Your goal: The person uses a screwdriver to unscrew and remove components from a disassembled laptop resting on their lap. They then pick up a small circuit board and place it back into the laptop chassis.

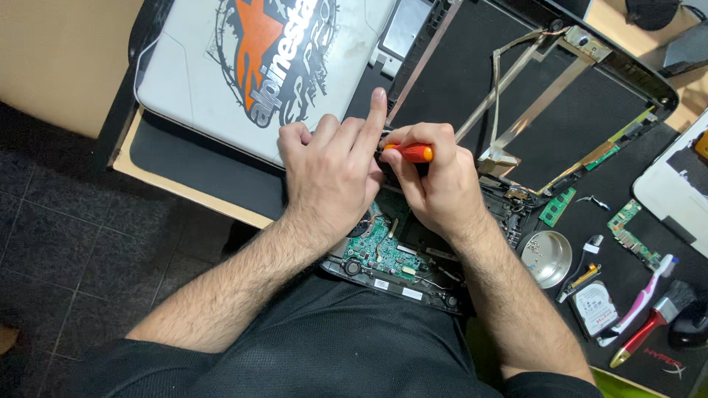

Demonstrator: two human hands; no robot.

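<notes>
1. A dark work mat (199, 158) covers a pale wooden desk (59, 51) above a dark tiled floor (66, 243).
2. Nearest the person, an opened laptop base (391, 258) lies at the desk edge with its green circuit board (376, 247) bare.
3. Over it, the right hand (435, 184) is closed around an orange-handled screwdriver (413, 152), tip pointing down into the base.
4. The left hand (332, 173) presses against the right, fingers curled, its index finger stretched straight toward the hinge area; whether it grips anything I cannot tell.
5. To the right lie a small metal bowl (547, 258), a hard drive (596, 308), a pink toothbrush (641, 295), a red-handled brush (653, 324) and loose green boards (633, 232).
6. Farther back lies a white laptop lid (192, 59) with an orange-and-black sticker, beside a stripped black screen shell (582, 110).
</notes>
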